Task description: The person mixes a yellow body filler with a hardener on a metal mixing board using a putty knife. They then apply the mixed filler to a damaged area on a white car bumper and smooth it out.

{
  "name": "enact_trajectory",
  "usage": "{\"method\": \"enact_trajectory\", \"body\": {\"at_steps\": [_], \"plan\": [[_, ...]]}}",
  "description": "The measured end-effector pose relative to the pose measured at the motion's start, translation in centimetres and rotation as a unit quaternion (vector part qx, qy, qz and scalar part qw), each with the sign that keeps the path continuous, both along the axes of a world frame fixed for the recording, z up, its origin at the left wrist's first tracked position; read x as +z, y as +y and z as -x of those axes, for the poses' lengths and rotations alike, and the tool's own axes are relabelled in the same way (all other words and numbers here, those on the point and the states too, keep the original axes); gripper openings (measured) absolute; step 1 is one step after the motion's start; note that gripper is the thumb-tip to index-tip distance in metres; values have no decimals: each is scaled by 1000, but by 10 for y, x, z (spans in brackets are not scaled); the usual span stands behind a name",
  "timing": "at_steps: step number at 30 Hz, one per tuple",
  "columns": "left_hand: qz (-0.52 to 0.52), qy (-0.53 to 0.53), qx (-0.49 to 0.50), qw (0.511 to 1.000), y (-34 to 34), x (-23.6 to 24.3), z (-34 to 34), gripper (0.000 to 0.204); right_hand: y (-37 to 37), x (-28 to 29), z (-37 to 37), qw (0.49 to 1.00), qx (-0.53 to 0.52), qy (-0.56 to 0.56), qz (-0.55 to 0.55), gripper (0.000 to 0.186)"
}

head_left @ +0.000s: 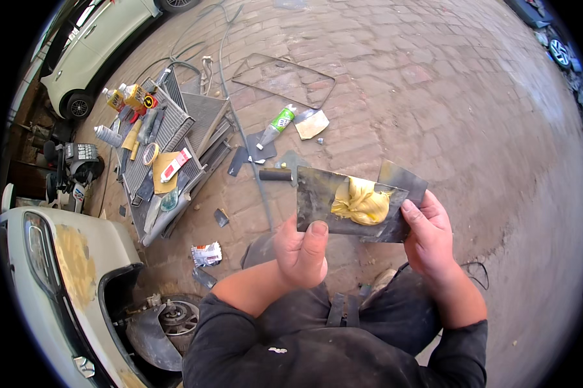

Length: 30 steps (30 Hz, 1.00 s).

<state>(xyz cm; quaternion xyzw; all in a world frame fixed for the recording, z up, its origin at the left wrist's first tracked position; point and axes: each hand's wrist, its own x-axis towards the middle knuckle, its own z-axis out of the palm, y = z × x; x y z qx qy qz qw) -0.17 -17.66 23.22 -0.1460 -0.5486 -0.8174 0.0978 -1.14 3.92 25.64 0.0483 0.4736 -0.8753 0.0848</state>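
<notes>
My left hand [301,255] grips a dark, smudged rectangular plate [314,197] at its lower left, thumb on top. A mound of yellow paste [359,200] lies on that plate, folded and glossy. My right hand [427,233] grips a second dark plate [401,173] at the right, which shows behind the first one's top right; its thumb presses near the first plate's right edge, where the two overlap. Both hands are closed on the plates, held out above my lap. The fingers under the plates are hidden.
Stacked radiators [197,113] at left carry bottles, tape and tubes. A green-labelled bottle [275,126], scraps and hoses lie on the paving [395,97]. A pale car body [71,258] with patched filler and exposed wheel stands lower left, a white car [97,45] and scooter [78,161] behind.
</notes>
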Motion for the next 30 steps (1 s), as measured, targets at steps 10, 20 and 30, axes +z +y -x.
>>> {"method": "enact_trajectory", "body": {"at_steps": [10,20,30], "plan": [[-25,-76,57,995,7,25,0,16,7,9,1,997,-63,38,12,29],[249,39,10,968,16,27,-7,34,-10,7,0,998,-51,-6,-44,26],[315,132,3,940,36,17,-5,45,-11,11,7,999,-44,-10,-10,26]]}}
